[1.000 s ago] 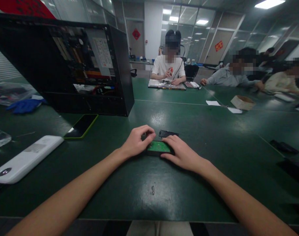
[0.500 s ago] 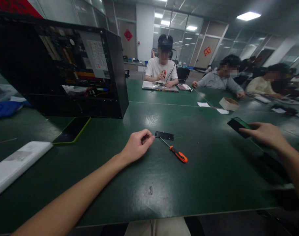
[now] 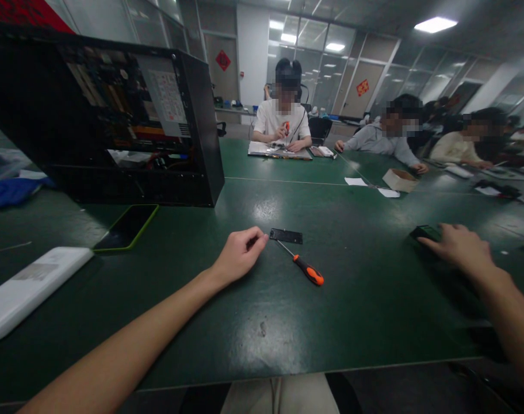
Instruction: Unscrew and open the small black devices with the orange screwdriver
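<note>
My left hand [image 3: 243, 253] rests on the table with its fingers curled into a pinch. Whatever may be between the fingertips is hidden. Just past them lies a small black rectangular plate [image 3: 286, 236], flat on the green tabletop. A screwdriver [image 3: 309, 269] with an orange and black handle lies beside it, its tip close to the plate's lower left. Far to the right, my right hand [image 3: 464, 247] grips a dark flat rectangular piece [image 3: 426, 232] with a green sheen, low at the table surface. The fingers cover much of that piece, so its kind is unclear.
An opened black computer case [image 3: 197, 132] stands at the back left. Near it lie a phone with a green edge [image 3: 127, 227] and a long white device [image 3: 33, 287]. Across the table, a person [image 3: 283, 118] works; paper slips [image 3: 355, 181] and an open box [image 3: 400, 180] lie at right.
My right hand has lowered the dark flat piece to the table surface, tilting it flatter. My left hand, the black plate and the screwdriver stay put, apart from a slight shift of view.
</note>
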`<action>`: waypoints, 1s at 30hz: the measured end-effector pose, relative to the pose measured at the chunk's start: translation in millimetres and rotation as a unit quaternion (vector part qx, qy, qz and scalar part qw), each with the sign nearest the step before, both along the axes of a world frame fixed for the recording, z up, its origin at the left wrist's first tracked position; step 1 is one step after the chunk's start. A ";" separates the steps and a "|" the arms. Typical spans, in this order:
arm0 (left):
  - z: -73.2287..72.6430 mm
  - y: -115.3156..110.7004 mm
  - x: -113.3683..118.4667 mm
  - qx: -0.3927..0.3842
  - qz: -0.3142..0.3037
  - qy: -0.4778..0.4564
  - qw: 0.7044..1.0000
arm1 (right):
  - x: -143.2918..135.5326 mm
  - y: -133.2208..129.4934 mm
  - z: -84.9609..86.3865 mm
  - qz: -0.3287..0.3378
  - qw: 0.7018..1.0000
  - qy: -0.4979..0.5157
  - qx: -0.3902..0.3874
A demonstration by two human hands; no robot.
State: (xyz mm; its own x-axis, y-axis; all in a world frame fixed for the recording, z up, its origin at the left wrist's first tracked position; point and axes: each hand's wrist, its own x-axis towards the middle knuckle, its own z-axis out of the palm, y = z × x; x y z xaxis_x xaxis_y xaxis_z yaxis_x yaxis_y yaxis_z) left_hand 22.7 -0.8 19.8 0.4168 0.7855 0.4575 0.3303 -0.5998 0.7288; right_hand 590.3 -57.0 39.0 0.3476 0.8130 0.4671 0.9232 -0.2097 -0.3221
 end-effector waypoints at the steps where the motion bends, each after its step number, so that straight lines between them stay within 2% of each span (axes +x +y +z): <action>1: 0.2 0.6 0.0 -0.015 0.007 -0.033 0.999 | -20.6 4.1 0.8 0.021 1.000 -0.013 -0.010; 4: 2.0 4.2 -1.5 -0.118 -0.017 -0.200 0.972 | -99.9 23.7 1.5 0.135 0.988 -0.029 -0.072; 7: 8.7 8.4 -6.8 -0.236 -0.089 -0.344 0.905 | -188.9 48.7 1.9 0.274 0.952 -0.037 -0.129; 9: 15.2 10.8 -12.1 -0.363 -0.164 -0.456 0.796 | -241.0 64.5 2.1 0.336 0.928 -0.040 -0.159; 11: 20.9 13.2 -17.8 -0.430 -0.201 -0.537 0.697 | -280.2 77.9 1.0 0.372 0.909 -0.042 -0.185; 13: 24.7 15.9 -23.0 -0.445 -0.208 -0.582 0.649 | -304.4 88.2 -1.9 0.387 0.898 -0.042 -0.208; 16: 26.6 21.0 -29.8 -0.437 -0.204 -0.618 0.622 | -317.3 98.3 -8.4 0.384 0.892 -0.030 -0.237; 19: 26.0 26.8 -35.7 -0.417 -0.198 -0.647 0.606 | -316.1 102.7 -12.8 0.370 0.894 0.000 -0.252; 23: 24.2 33.2 -41.9 -0.409 -0.156 -0.678 0.591 | -312.6 102.5 -12.7 0.355 0.901 0.066 -0.240; 27: 24.8 35.4 -45.8 -0.406 -0.144 -0.688 0.585 | -309.3 99.5 -10.6 0.344 0.899 0.182 -0.202; 30: 26.9 35.5 -48.5 -0.396 -0.157 -0.694 0.580 | -305.5 95.2 -9.6 0.341 0.864 0.317 -0.192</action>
